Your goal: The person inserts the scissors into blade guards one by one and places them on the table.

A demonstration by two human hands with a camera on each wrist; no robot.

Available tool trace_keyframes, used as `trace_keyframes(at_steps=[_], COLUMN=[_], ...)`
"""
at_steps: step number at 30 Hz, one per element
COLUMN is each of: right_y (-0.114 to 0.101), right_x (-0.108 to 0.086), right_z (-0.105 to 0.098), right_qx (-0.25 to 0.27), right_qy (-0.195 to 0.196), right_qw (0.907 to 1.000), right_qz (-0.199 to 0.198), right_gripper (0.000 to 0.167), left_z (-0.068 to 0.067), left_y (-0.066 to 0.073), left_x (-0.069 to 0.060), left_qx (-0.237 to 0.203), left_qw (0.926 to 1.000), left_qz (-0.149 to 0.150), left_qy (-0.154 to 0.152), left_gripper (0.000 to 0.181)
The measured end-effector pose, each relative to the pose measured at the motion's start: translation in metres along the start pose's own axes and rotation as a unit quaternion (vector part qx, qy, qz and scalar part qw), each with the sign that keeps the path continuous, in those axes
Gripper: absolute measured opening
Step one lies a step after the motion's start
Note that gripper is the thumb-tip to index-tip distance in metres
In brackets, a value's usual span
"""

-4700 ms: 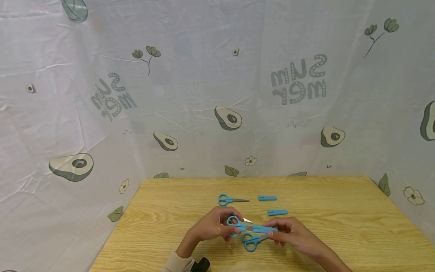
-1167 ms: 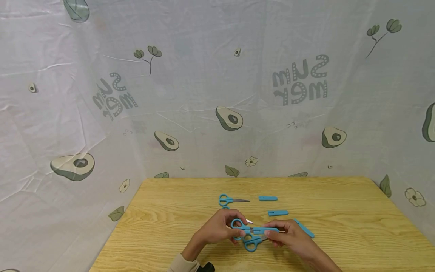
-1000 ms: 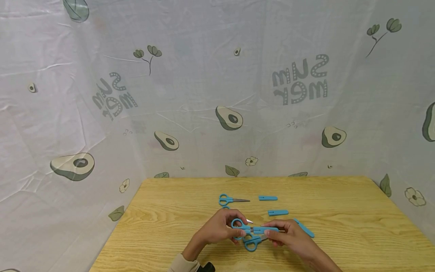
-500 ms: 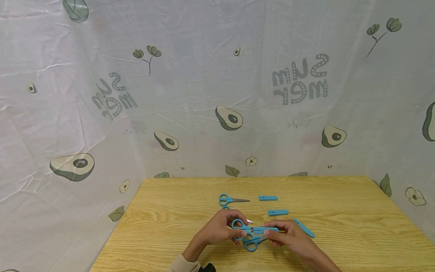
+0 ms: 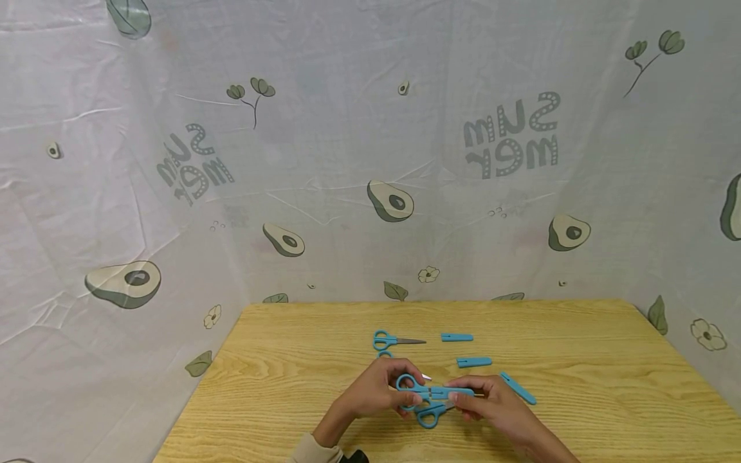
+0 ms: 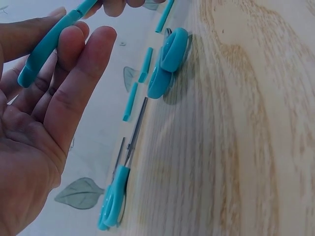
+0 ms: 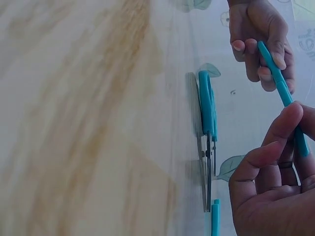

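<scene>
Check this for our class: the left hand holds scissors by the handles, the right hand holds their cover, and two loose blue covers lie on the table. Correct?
Not quite: three loose blue covers, not two, lie on the table, as the head view shows.

1. The left hand [image 5: 379,391] makes a pinch, its thumb on the near side and its index finger bent.
2. The right hand [image 5: 491,400] makes a pinch also, with thumb in front and fingers curled.
3. Both hands face each other, near but not touching.
4. The left wrist [image 5: 327,429] and the bare right forearm [image 5: 543,438] slant inward.
</scene>
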State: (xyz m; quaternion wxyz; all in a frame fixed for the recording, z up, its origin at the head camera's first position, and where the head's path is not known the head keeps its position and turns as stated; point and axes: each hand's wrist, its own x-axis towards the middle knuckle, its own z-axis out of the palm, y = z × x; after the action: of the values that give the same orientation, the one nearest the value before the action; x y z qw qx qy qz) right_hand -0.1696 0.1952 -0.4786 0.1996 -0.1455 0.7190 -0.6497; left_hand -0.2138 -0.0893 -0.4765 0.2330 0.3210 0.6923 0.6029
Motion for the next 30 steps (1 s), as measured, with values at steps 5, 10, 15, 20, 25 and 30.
trace_keyframes(at_steps=[5, 10, 15, 20, 25, 30], right_y=[0.0004, 0.0, 0.001, 0.0015, 0.0018, 0.0044], right_x=[0.0003, 0.0002, -0.0001, 0.0005, 0.0009, -0.0011], right_z=[0.0014, 0.0021, 0.0025, 0.0034, 0.0047, 0.0057], right_qx=[-0.002, -0.002, 0.0, 0.001, -0.001, -0.027], right_qy=[0.0, 0.001, -0.001, 0.007, 0.015, -0.014], right_qw=[1.0, 1.0, 1.0, 1.0, 0.9999, 0.9993], right_qz=[-0.002, -0.002, -0.003, 0.002, 0.006, -0.02], right_gripper=[0.042, 0.042, 0.041, 0.04, 0.04, 0.038], left_z=[0.001, 0.0012, 0.0022, 0.0029, 0.0037, 0.005], left_y=[-0.001, -0.0018, -0.0014, -0.0003, 0.0006, -0.0019], left_x=[0.0008, 0.0007, 0.0006, 0.001, 0.0005, -0.0029], left_qx=[0.004, 0.013, 0.019, 0.026, 0.036, 0.052], left_qw=[1.0, 0.9999, 0.9998, 0.9995, 0.9992, 0.9987], left_qz=[-0.003, -0.003, 0.005, 0.016, 0.018, 0.002], left_qy=[-0.002, 0.001, 0.003, 0.004, 0.006, 0.001], left_gripper=[0.024, 0.023, 0.023, 0.023, 0.023, 0.022])
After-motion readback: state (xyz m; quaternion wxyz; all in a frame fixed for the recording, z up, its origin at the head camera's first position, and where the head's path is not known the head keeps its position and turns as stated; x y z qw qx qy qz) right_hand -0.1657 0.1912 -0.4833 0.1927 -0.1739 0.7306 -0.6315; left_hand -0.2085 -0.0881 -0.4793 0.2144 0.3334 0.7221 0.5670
